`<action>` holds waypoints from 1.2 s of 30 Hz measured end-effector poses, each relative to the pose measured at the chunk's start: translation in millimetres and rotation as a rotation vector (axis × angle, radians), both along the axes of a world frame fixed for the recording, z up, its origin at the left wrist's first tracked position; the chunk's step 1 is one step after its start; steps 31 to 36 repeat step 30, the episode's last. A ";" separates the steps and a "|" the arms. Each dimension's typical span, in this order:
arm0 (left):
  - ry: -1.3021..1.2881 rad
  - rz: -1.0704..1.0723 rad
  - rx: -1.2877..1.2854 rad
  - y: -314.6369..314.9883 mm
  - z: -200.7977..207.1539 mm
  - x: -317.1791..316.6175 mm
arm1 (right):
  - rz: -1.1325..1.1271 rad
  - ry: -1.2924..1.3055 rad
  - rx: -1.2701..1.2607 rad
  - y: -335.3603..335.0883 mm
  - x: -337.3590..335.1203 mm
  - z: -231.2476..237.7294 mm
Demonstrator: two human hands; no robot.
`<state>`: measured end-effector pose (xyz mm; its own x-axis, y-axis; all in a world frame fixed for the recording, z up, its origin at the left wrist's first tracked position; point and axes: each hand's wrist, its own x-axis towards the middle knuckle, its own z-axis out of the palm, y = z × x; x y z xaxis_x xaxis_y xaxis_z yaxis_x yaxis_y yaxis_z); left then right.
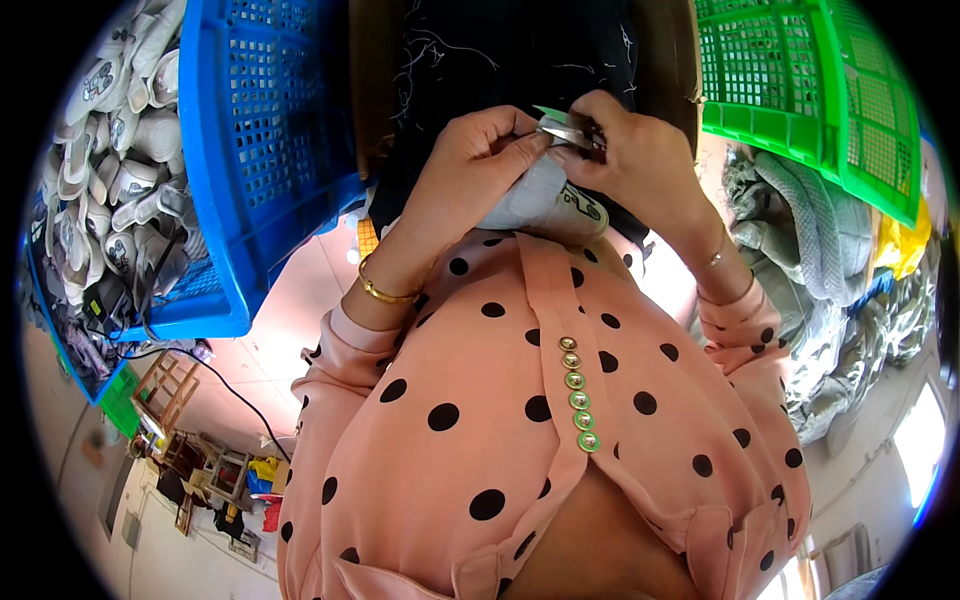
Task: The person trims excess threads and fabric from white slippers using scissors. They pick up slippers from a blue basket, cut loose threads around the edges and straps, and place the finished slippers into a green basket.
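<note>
A light grey fabric shoe upper with a dark printed mark lies in my lap, close against my polka-dot blouse. My left hand is closed on its edge, with thumb and forefinger pinching the cloth. In my right hand, curled fingers grip a small pair of metal thread snips. Their blades point left and meet the upper's edge beside my left fingertips. A thin green sliver shows just above the blades; I cannot tell what it is. My right fingers partly cover the snips.
At left stands a blue plastic crate, with many grey shoe uppers heaped beyond its wall. A green crate is at upper right, above piled grey fabric. Loose white threads cling to black cloth over my lap. A black cable hangs at left.
</note>
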<state>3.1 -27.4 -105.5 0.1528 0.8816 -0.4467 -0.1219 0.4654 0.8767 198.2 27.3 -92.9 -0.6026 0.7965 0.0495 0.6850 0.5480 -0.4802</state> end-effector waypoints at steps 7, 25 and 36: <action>0.048 -0.117 0.005 0.9 2.5 -11.2 | -0.224 0.245 -0.362 20.9 12.1 1.8; 0.383 -0.060 0.182 -5.1 15.7 -1.2 | -0.186 0.491 -0.758 -3.6 -1.8 1.6; 0.190 -0.057 0.129 -3.6 6.9 -14.9 | -0.219 0.510 -0.792 -1.9 1.2 -4.7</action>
